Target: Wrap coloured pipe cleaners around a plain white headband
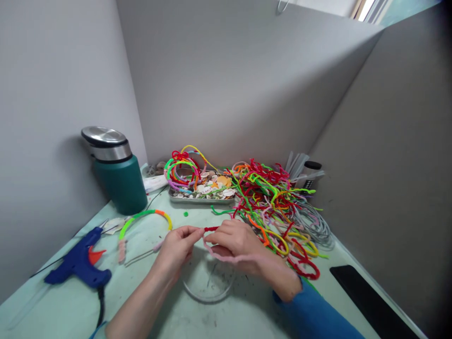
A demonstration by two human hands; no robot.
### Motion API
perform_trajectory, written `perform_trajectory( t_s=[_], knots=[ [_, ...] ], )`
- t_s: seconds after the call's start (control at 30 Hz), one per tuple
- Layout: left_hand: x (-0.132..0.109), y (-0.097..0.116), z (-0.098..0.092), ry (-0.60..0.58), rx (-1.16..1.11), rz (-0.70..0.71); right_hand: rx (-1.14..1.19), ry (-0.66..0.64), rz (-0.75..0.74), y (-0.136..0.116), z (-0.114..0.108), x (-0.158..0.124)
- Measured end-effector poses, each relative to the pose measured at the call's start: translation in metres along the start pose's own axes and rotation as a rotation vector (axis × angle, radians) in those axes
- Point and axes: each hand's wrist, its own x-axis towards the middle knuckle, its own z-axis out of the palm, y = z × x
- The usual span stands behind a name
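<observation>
My left hand (180, 247) pinches a grey wire ring (208, 299) at its top, beside a stretch wrapped in red pipe cleaner (212, 229). The ring's lower curve hangs just above the table or rests on it; I cannot tell which. Opposite, my right hand (235, 239) curls its fingers around a pale pink pipe cleaner (243, 258) close to the left fingertips. The pink strand's loose length trails right, across my right wrist. My fingers partly hide the ring's upper part. A partly wrapped ring (144, 213) in green, orange, yellow and pink lies left of my left hand.
A blue glue gun (79, 261) lies at the left, with a teal bottle (122, 183) behind it. At the back, a metal tray (203, 200) holds buttons and wrapped rings. Tangled pipe cleaners (261, 188), coiled grey wire (318, 223) and a black strip (370, 296) are at the right.
</observation>
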Motion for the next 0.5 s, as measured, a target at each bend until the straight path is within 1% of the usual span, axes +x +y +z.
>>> perform_trajectory(
  t_s=[0.1,0.2,0.33,0.5],
  knots=[
    [0.0,-0.001,0.001,-0.022,-0.016,0.003,-0.125,0.075,-0.054,0.001,0.008,0.001],
    [-0.001,-0.001,0.001,-0.038,-0.033,-0.002,-0.226,0.121,-0.034,-0.004,0.012,0.001],
    [-0.003,-0.001,0.003,-0.078,-0.026,-0.027,-0.276,0.154,-0.038,-0.009,0.016,0.001],
    [-0.005,0.002,0.003,-0.088,-0.074,-0.043,-0.29,0.168,-0.092,-0.003,0.017,-0.001]
  ],
)
